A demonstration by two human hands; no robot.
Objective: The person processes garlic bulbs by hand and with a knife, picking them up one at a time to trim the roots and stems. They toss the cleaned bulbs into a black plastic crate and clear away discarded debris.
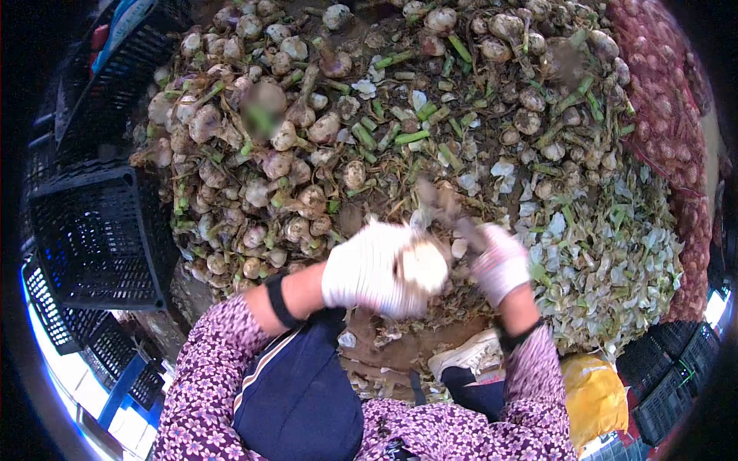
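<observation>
My left hand (369,269), in a white ribbed glove, is closed around a garlic bulb (425,266) whose pale face points right. The bulb is smeared by motion. Just to its right, my right hand (498,263), gloved too, grips a dark narrow tool (465,227) that points up and left. Blur hides whether it is a knife or shears. Both hands are above the near edge of a heap of garlic bulbs (280,165) with roots and dry leaves. Cut green stems (413,137) are scattered beyond them.
Black plastic crates (96,238) stand at the left. Loose garlic skins (600,253) spread over the right side. Red mesh sacks of garlic (661,131) line the far right. A yellow bag (596,396) sits at lower right, near more dark crates (665,392).
</observation>
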